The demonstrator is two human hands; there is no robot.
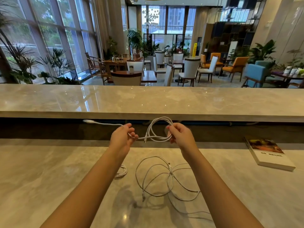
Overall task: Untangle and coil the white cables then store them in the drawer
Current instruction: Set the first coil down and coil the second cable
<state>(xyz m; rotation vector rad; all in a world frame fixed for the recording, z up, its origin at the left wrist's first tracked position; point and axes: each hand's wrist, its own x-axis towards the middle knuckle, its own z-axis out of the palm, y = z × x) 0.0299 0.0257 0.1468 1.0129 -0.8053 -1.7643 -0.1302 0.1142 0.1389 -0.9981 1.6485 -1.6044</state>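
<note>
Coiling 1 white cable [156,138], pinched by left hand [122,137], loops gripped by right hand [178,134]; near tangle [170,174], storing undone.

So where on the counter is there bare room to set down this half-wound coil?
Bare marble lies left of the left forearm, and between the loose tangle of white cables and the white paperback book. The raised marble ledge is bare throughout. Crowded: the middle, where the tangle and a small white cable bundle lie between the forearms.
</note>
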